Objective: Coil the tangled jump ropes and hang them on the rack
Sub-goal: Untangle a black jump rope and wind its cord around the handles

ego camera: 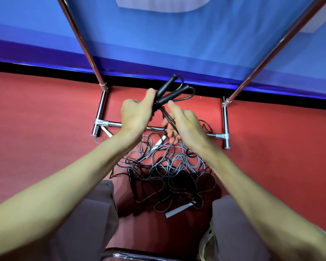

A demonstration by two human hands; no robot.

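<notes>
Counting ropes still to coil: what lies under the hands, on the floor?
A tangle of grey and dark ropes with white handles lies by the rack's base bar. The arms cover parts of the pile, so a count isn't possible.

Both forearms raised, left hand (135, 113) gripping, right hand (184, 125) fingers (169, 132) curled

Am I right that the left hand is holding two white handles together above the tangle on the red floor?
Not quite. The head view shows the left hand holding two black handles, not white ones, above the tangle on the red floor. The white handles lie down in that tangle.
</notes>
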